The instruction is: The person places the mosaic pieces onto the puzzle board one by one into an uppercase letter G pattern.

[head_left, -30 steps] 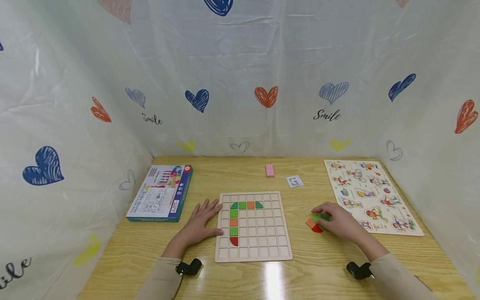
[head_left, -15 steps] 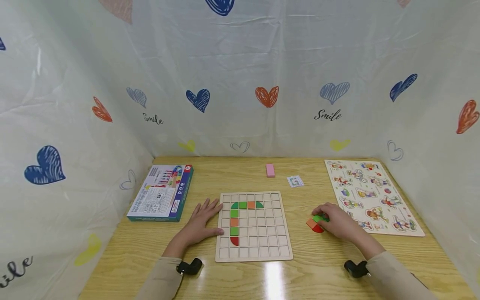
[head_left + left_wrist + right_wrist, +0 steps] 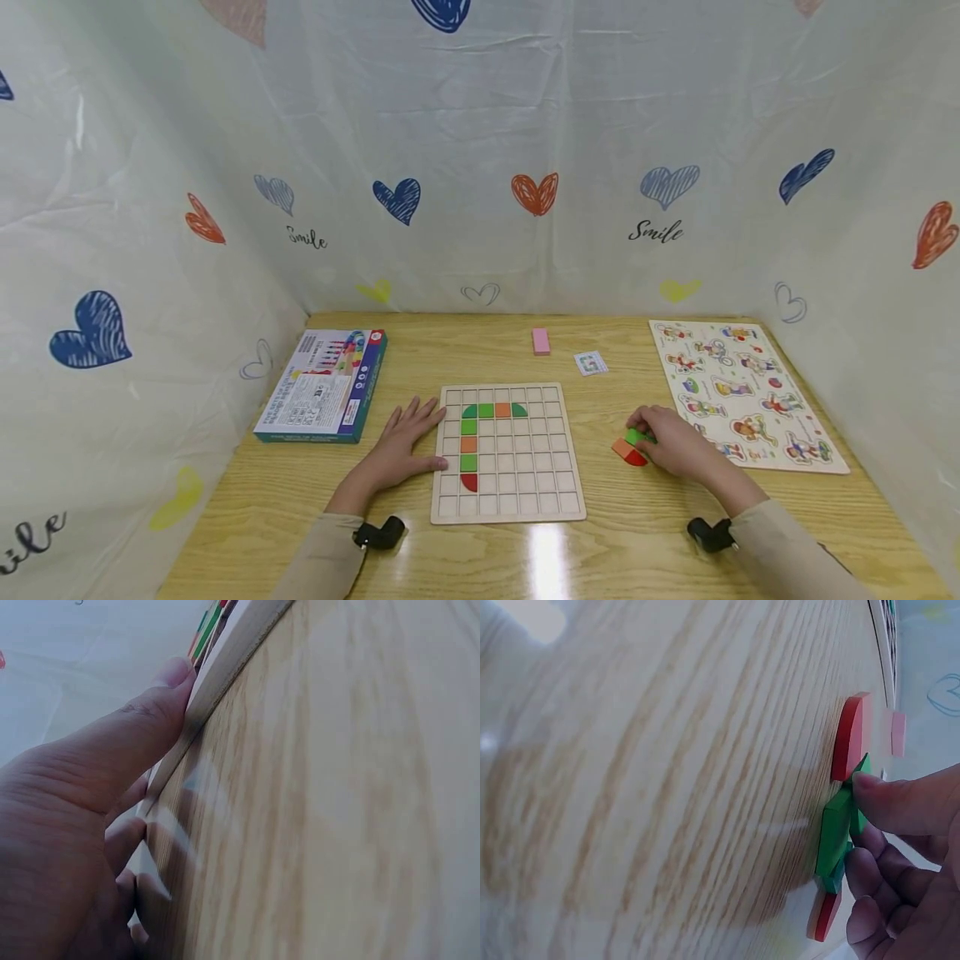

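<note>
Right hand [image 3: 670, 439] bent low over the counter [image 3: 637, 525], the person pinches a green tile [image 3: 858, 812] between thumb and fingers. An orange tile [image 3: 623, 447] and a red quarter-round piece [image 3: 637, 458] lie just beside it; a second green tile [image 3: 832, 834] sits close below the fingers. The left hand [image 3: 401, 440] lies with straight, spread fingers, thumb and index touching the left rim of a gridded board [image 3: 525, 481], well apart from the pinched tile. Set in its cells, coloured pieces [image 3: 468, 444] form a row and a column. Beyond stand a pink block [image 3: 541, 342] and a small patterned card [image 3: 591, 363]; a flat box [image 3: 318, 392] lies left, a picture puzzle [image 3: 742, 406] right.
</note>
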`<state>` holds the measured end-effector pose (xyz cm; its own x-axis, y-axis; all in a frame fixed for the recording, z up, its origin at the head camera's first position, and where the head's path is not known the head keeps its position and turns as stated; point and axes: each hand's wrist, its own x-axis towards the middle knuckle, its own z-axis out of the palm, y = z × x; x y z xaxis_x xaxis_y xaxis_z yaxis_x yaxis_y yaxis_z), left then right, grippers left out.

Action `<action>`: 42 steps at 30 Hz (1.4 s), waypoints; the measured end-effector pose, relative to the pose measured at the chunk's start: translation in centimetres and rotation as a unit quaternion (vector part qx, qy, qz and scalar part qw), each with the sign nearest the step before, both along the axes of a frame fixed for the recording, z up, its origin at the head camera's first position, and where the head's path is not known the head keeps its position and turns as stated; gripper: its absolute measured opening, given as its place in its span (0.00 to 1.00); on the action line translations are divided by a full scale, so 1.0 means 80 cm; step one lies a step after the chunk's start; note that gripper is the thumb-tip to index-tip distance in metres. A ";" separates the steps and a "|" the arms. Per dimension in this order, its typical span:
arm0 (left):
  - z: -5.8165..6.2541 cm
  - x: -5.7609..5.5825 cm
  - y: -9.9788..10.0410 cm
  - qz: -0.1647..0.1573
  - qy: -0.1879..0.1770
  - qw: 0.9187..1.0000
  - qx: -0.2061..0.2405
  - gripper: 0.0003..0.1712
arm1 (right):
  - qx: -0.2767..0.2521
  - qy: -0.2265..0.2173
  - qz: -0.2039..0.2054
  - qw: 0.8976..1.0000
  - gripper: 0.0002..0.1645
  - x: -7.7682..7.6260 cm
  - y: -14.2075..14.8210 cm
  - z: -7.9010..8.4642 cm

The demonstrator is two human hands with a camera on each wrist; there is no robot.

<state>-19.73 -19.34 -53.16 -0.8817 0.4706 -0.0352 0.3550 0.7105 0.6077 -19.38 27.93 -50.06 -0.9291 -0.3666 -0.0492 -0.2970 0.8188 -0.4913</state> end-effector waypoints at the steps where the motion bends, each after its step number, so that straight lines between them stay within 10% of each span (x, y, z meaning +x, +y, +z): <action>1: 0.000 0.000 0.000 0.000 -0.001 1.000 0.000 0.52 | -0.005 0.001 -0.001 1.000 0.12 0.000 0.000 0.000; 17: -0.003 0.000 0.000 0.002 0.007 1.000 0.003 0.52 | -0.060 0.006 -0.034 0.998 0.08 0.002 -0.003 0.005; 42: 0.000 0.002 0.002 0.005 -0.006 1.000 0.000 0.52 | -0.183 -0.047 0.037 0.981 0.03 0.009 -0.106 -0.008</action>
